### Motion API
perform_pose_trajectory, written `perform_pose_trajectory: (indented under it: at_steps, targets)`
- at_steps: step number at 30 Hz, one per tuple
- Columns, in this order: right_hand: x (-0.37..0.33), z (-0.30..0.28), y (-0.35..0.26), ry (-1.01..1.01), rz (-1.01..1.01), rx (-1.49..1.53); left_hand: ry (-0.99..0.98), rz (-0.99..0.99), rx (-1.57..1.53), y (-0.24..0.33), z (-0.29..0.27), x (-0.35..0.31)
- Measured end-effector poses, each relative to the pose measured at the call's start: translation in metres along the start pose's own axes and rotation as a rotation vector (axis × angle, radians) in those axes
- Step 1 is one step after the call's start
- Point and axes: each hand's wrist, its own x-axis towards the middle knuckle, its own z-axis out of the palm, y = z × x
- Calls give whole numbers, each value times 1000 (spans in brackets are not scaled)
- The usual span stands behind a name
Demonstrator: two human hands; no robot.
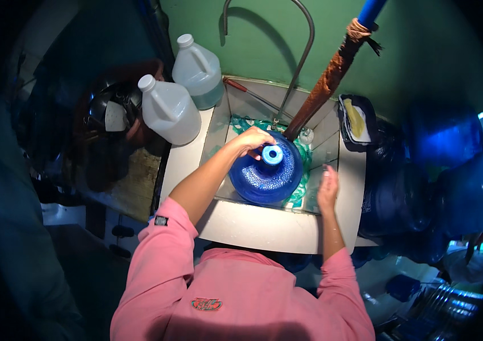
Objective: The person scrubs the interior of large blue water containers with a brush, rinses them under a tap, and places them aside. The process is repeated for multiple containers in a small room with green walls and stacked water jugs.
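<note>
A round blue water jug stands upright in a tiled sink, its light-blue capped mouth facing up. Bubbles or droplets cover its shoulder. My left hand is closed at the jug's neck, the fingers partly hidden behind the cap. Over the sink's right rim, my right hand hangs apart from the jug with its fingers stretched upward and nothing visible in them. Green-and-white crumpled plastic lies in the sink around the jug's base.
Two white plastic gallon bottles stand on the left ledge. A bent metal pipe and a brown-wrapped blue pole come down into the sink. A tray with a yellow sponge sits at the right corner; large blue jugs crowd the right side.
</note>
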Motion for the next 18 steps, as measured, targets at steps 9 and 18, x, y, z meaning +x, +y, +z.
perform_pose_trajectory:
  at_steps: [9,18]
  targets:
    - [-6,129,-56,-10,354,789,39,185,60,-17,-2,25]
    - [-11,141,-49,57,223,720,70,329,-522,-86,7,-8]
